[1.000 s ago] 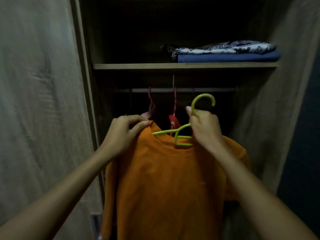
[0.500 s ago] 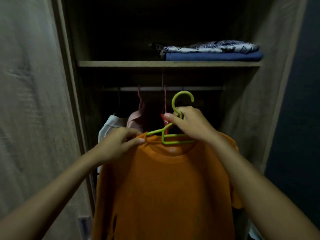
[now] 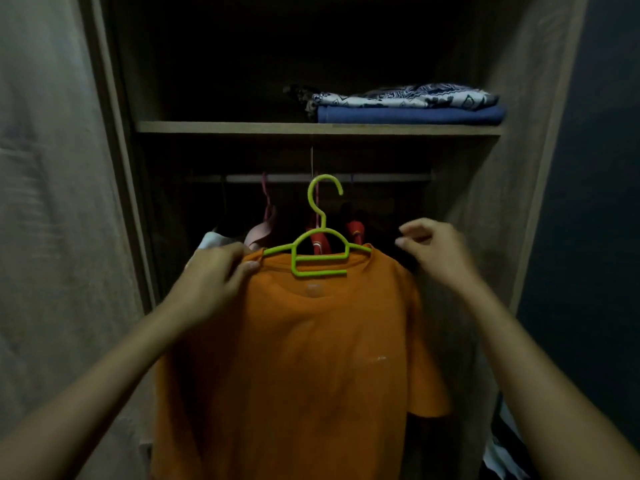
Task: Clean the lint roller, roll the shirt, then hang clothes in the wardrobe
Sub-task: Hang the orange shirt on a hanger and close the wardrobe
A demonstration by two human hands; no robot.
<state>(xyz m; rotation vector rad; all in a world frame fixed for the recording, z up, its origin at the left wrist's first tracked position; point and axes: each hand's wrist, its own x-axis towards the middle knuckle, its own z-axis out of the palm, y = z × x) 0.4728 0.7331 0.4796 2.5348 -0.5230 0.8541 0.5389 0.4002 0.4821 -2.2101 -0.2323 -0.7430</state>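
I am pinching the left shoulder of the orange shirt (image 3: 298,368) in my left hand (image 3: 211,271); my right hand (image 3: 438,252) is hovering spread, empty. The green hanger (image 3: 320,242) is hanging just below the rail (image 3: 381,177), unhooked, so it could tip and slide out.

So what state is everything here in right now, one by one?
orange shirt: on the green hanger
green hanger: hook level with the rail; whether it is hooked on, I cannot tell
left hand: gripping the shirt's shoulder
right hand: open, holding nothing
folded clothes: stacked on the shelf
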